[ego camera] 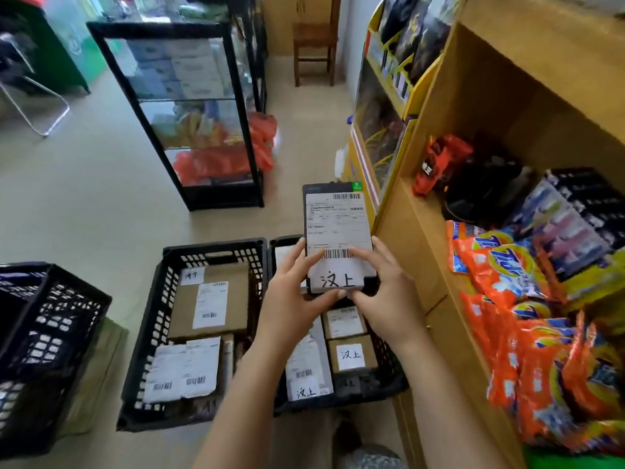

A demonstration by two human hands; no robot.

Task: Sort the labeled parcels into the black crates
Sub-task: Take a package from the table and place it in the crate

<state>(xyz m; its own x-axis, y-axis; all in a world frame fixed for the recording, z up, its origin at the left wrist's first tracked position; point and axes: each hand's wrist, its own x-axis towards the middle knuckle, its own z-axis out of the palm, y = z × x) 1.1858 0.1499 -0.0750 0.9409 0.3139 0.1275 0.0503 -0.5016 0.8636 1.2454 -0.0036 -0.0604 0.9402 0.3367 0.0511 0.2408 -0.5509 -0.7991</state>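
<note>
I hold a flat dark parcel [336, 228] upright with both hands, its white shipping label and a handwritten tag facing me. My left hand [296, 299] grips its lower left edge and my right hand [384, 286] grips its lower right. It hangs above the right black crate [392, 377], which holds several small boxes with the same handwritten tag. The middle black crate [159, 319] holds brown cardboard parcels [209, 302] with white labels. A third black crate [44, 333] stands at the left edge; its contents are not visible.
A wooden shelf unit [439, 231] with orange detergent bags [527, 333] rises close on my right. A black glass display cabinet [189, 106] stands behind the crates, a wooden chair [314, 49] farther back. Tan floor lies between them.
</note>
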